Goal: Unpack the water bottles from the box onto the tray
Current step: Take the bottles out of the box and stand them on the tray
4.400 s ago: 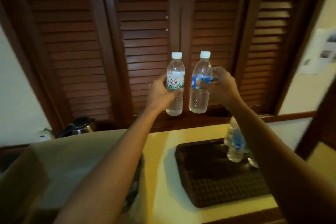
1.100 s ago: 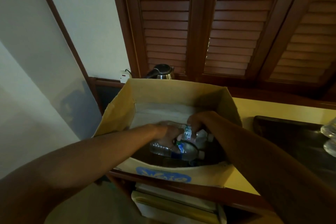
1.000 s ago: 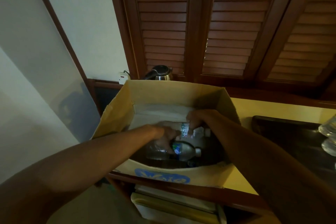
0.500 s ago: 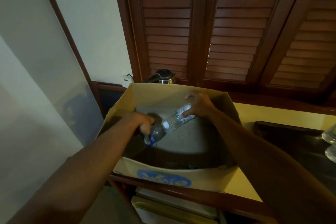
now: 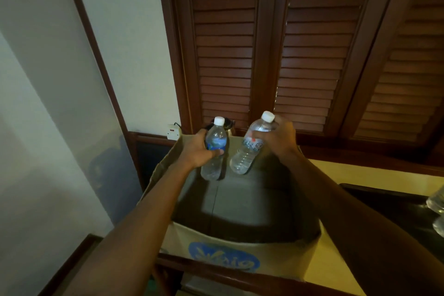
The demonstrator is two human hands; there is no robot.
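I seem to be in a hotel room or home: dark louvred wooden shutters (image 5: 264, 43), with a kettle (image 5: 229, 125) and wall socket (image 5: 173, 131) just below them, beside the cream tabletop (image 5: 374, 173).

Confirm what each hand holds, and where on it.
Left hand grips the blue-label bottle around its label band. Right hand grips the white-label bottle at its upper body, near the shoulder.
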